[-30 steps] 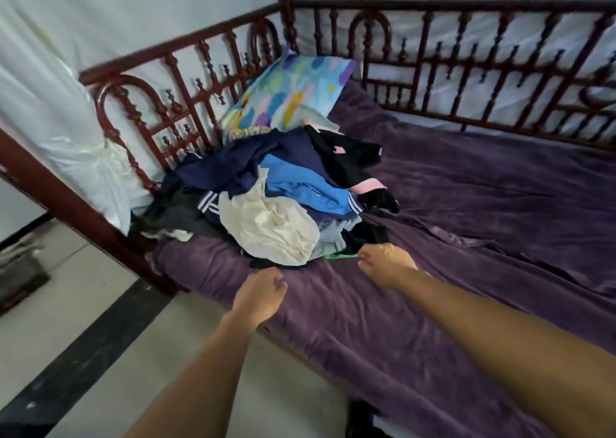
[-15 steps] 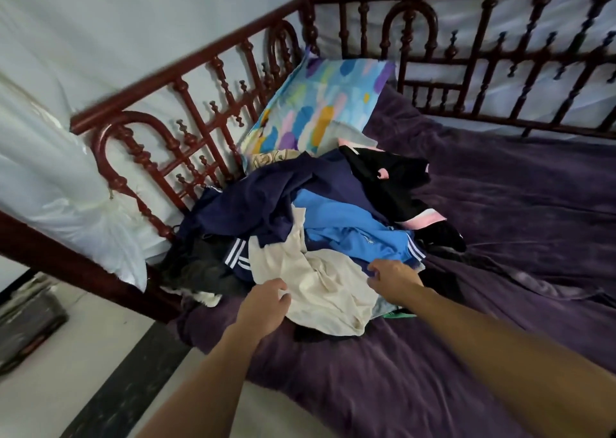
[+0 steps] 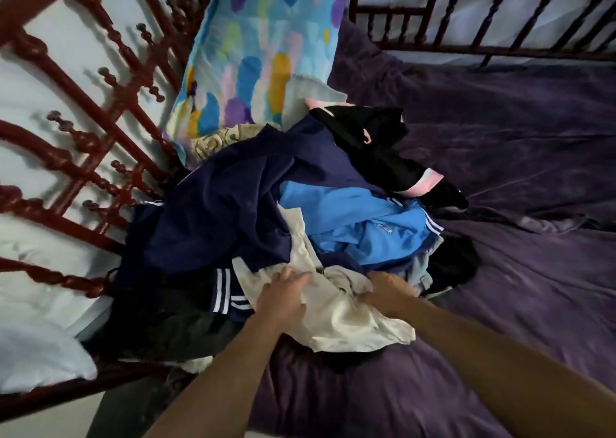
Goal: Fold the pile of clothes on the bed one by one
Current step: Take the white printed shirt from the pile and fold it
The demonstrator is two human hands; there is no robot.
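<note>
A pile of clothes lies on the purple bed (image 3: 500,237) by its left rail. A cream garment (image 3: 350,321) is on the pile's near side, a navy jacket with white stripes (image 3: 226,224) beside it, a bright blue top (image 3: 360,224) behind, and a black and pink piece (image 3: 376,151) at the back. My left hand (image 3: 281,296) lies on the cream garment with its fingers spread over the cloth. My right hand (image 3: 386,289) grips a bunched fold of the same garment at its right side.
A pillow with coloured blotches (image 3: 260,54) leans against the dark red spindle bed frame (image 3: 100,144) behind the pile. More railing (image 3: 466,14) runs along the far side. Purple bedding stretches to the right. Floor (image 3: 50,421) shows at lower left.
The view has moved closer to the pile. Both hands have reached forward onto the cream garment; the right hand has now bunched its cloth.
</note>
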